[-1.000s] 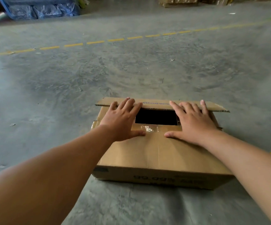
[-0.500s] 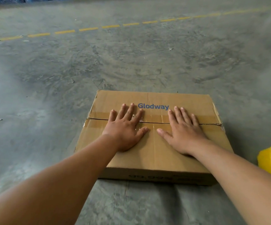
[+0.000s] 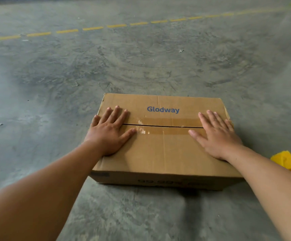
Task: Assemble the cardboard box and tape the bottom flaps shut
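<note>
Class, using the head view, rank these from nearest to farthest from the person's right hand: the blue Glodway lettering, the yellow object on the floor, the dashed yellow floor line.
From the right hand:
1. Yellow object on the floor, just right of the box, beside the wrist.
2. Blue Glodway lettering, on the cardboard box top, toward the left hand; close to the first.
3. Dashed yellow floor line, far across the concrete.

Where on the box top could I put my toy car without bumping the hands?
Between the left hand and right hand, the cardboard box top is bare, along the seam and the near strip. Both ends are crowded by the hands.
</note>
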Demonstrator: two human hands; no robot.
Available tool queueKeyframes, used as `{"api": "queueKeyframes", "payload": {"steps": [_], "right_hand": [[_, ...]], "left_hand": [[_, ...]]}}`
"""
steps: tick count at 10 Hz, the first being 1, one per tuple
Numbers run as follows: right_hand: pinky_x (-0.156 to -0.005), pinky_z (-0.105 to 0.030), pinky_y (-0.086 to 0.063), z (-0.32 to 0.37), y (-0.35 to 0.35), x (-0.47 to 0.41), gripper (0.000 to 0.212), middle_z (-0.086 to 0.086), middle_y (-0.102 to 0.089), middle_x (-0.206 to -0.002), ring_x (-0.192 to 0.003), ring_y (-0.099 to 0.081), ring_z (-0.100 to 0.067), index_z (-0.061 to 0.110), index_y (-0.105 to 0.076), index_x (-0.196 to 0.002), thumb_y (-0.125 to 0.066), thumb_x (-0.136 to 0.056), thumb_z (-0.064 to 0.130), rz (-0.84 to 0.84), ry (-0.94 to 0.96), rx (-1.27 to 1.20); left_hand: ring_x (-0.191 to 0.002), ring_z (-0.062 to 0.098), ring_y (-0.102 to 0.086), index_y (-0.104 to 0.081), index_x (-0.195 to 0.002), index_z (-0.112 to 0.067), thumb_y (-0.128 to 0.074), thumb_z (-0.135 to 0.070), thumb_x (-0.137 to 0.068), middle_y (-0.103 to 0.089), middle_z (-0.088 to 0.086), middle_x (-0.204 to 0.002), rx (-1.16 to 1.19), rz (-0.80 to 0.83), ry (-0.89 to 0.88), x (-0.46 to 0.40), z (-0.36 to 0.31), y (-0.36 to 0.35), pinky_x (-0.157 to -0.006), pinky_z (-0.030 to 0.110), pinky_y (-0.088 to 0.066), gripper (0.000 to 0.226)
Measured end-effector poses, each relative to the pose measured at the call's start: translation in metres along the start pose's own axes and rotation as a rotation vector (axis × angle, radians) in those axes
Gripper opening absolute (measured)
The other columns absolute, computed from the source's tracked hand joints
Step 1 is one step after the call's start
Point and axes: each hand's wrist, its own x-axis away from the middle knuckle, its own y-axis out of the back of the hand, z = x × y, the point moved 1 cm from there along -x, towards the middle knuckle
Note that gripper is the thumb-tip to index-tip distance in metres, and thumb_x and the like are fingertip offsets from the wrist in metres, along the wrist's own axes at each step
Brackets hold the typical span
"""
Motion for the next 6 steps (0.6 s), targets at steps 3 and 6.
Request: {"api": "queueKeyframes", "payload": {"steps": [3,6], "right_hand": [[-0.119,-0.044,0.005,-0.008,0.005,0.013,0.085,-0.002,0.023,-0.159,-0.146,0.02,-0.018,0.029,0.018,-0.15,0.004,-0.082,0.078,0.075,-0.151,-0.02],[-0.12,-0.045,0.001,0.01,0.032,0.018,0.083,-0.01,0.013,-0.161,-0.148,0.008,-0.024,0.016,0.011,-0.152,-0.013,-0.092,0.068,0.236,-0.213,0.002]], "left_hand": [[-0.152,0.021,0.021,0.018,-0.158,-0.029,-0.001,-0.081,-0.087,0.023,0.005,-0.165,-0.056,0.067,0.073,0.009,0.007,0.002,-0.123,0.046,0.011,0.09],[-0.154,0.032,-0.009,-0.004,-0.161,-0.01,-0.015,-0.056,-0.104,-0.003,0.017,-0.167,-0.088,0.139,0.255,0.013,-0.029,0.028,-0.122,0.047,-0.015,0.074]]}}
